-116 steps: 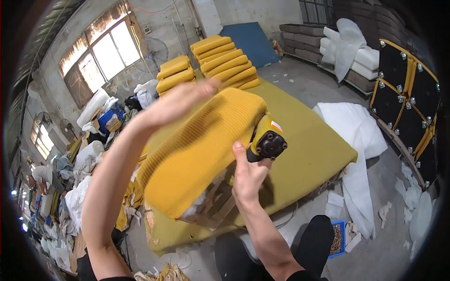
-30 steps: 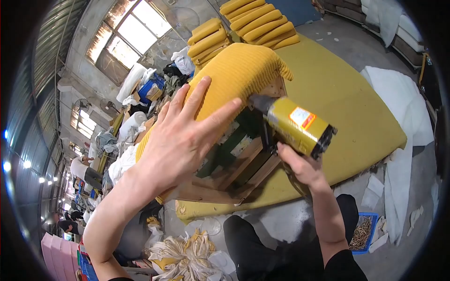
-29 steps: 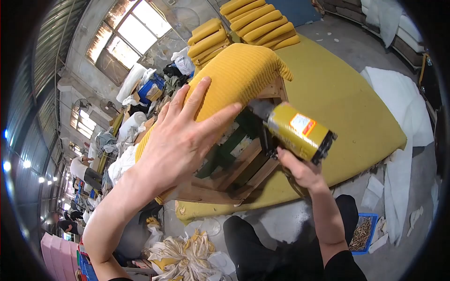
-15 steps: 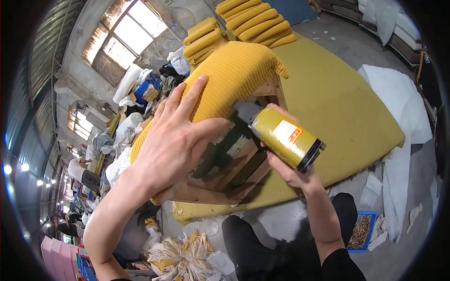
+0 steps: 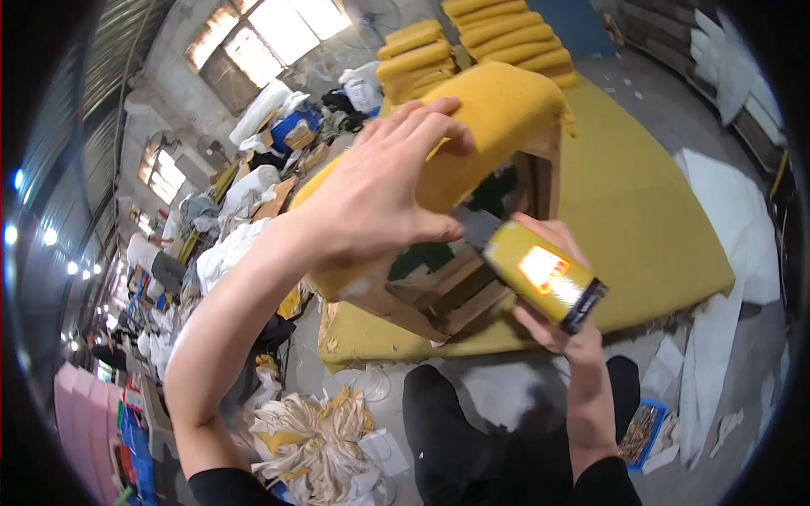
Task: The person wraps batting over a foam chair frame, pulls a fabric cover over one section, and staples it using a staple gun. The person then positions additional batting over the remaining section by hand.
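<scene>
A yellow ribbed cover lies over a padded wooden frame, whose open underside shows dark green patches inside. My left hand rests over the cover with its fingers bent and its thumb held apart from them. In my right hand is a staple gun with a yellow body, a label and a black end cap. Its dark grey nose points at the cover's edge, close to my left thumb. Whether the nose touches the frame cannot be made out.
The frame stands on a large olive padded surface. Stacked yellow cushions lie behind. A blue tray of small brown pieces and a bundle of cloth sit on the floor. White padding hangs at right. Another person is far left.
The view has shifted, so the frame and cover appear farther right. My left fingers have gone from stretched flat on the cover to bent. The staple gun stays in my right hand.
</scene>
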Demonstrator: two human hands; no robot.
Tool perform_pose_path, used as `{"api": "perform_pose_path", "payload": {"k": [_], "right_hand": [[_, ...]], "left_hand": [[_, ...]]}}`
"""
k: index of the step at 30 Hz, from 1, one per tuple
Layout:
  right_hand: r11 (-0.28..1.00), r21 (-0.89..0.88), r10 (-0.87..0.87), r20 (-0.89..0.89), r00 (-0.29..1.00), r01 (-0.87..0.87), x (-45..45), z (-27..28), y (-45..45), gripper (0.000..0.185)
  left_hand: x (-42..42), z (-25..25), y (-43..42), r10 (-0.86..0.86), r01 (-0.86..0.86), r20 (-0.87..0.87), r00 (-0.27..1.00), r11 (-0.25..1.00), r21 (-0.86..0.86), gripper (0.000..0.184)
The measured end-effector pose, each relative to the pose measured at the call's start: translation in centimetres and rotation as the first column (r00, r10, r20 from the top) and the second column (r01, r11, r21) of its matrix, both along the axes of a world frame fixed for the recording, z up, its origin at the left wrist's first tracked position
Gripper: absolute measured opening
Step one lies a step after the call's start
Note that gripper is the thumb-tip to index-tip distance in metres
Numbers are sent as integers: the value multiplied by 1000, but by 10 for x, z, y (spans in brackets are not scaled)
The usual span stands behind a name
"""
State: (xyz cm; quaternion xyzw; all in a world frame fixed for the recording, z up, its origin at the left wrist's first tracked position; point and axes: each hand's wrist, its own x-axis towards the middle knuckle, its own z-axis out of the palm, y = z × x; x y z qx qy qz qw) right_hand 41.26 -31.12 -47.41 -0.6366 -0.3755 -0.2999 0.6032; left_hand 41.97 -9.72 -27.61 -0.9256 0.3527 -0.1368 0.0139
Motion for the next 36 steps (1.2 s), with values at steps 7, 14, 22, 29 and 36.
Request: {"api": "perform_pose_path", "payload": {"k": [7, 14, 22, 29, 36], "right_hand": [[972, -233, -102, -410, 906, 4, -45, -29, -26, 74], [738, -644, -511, -338, 791, 202, -49, -56, -6, 77], [-12, -890, -619, 365, 696, 456, 38, -150, -67, 72], [-139, -850, -606, 478, 635, 508, 55, -155, -74, 78], [911, 124, 404, -463, 789, -393, -72, 32, 108, 36]], "left_hand": [[-70, -16, 75, 151, 59, 154, 977, 498, -865, 27], [-101, -142, 74, 343, 156, 381, 859, 533, -832, 55], [-83, -165, 68, 520, 324, 571, 635, 492, -808, 24], [-92, -155, 86, 366, 321, 516, 774, 475, -819, 17], [-111, -128, 109, 163, 276, 616, 771, 786, -554, 17]]}}
